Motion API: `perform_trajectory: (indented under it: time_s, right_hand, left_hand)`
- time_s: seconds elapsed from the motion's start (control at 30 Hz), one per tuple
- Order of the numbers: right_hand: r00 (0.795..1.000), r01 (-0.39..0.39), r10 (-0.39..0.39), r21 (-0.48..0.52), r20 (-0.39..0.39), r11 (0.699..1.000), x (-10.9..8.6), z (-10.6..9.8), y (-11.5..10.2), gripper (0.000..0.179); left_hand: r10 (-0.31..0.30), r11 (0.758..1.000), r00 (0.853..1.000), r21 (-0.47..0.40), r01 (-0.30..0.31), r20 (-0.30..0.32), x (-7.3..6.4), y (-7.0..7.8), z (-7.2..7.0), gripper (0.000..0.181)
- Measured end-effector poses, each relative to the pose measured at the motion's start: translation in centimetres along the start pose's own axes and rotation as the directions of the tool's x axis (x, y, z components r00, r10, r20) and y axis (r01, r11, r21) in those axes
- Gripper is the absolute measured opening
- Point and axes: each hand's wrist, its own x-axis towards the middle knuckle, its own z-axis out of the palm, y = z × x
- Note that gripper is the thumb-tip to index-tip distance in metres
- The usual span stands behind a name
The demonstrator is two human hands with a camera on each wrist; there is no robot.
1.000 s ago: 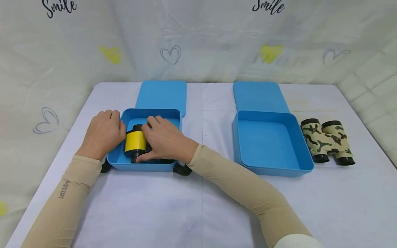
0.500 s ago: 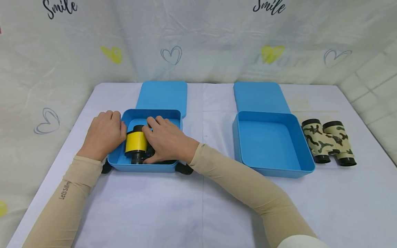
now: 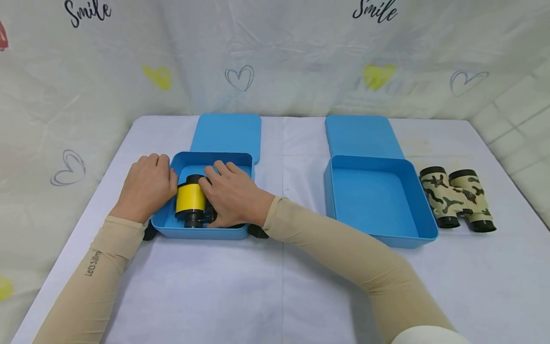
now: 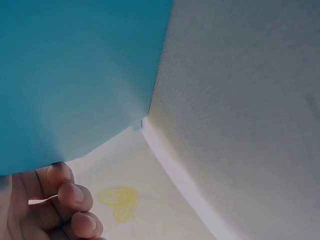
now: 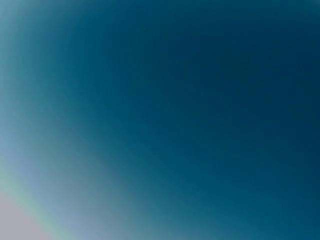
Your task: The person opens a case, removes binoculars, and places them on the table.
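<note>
In the head view, yellow and black binoculars (image 3: 191,197) lie inside the left blue box (image 3: 199,233), close to its left wall. My right hand (image 3: 234,198) reaches over the box's right wall and grips the binoculars, covering their right half. Its thumb lies beside the near eyepiece. At the box's left wall, my left hand (image 3: 146,184) holds the rim with bent fingers. In the left wrist view, the curled fingertips (image 4: 75,194) sit right at the edge of the blue wall. The right wrist view is filled by a blurred blue surface.
A second blue box (image 3: 378,200) stands uncovered to the right, its lid (image 3: 361,136) behind it. Another blue lid (image 3: 227,134) lies behind the left box. Camouflage binoculars (image 3: 457,198) rest on the white-covered table (image 3: 240,291) at the far right.
My right thumb has slid to the right, off the near eyepiece, uncovering more of it. The left hand keeps its place at the rim. The head view has shifted slightly.
</note>
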Motion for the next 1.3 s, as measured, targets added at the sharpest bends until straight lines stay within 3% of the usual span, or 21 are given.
perform_trajectory:
  time_s: [0.83, 1.3]
  right_hand:
    - [0.995, 0.026, -0.023, -0.026, 0.094, 0.999, 0.74, -0.94, -0.06, 0.096]
    - [0.995, 0.044, -0.037, -0.072, 0.094, 0.996, 0.77, -0.76, -0.2, 0.101]
  left_hand:
    - [0.027, 1.0, 0.999, 0.01, -0.026, -0.041, 0.11, 0.05, -0.7, 0.021]
    - [0.014, 1.0, 1.0, 0.017, -0.014, 0.003, -0.11, 0.04, -0.26, 0.021]
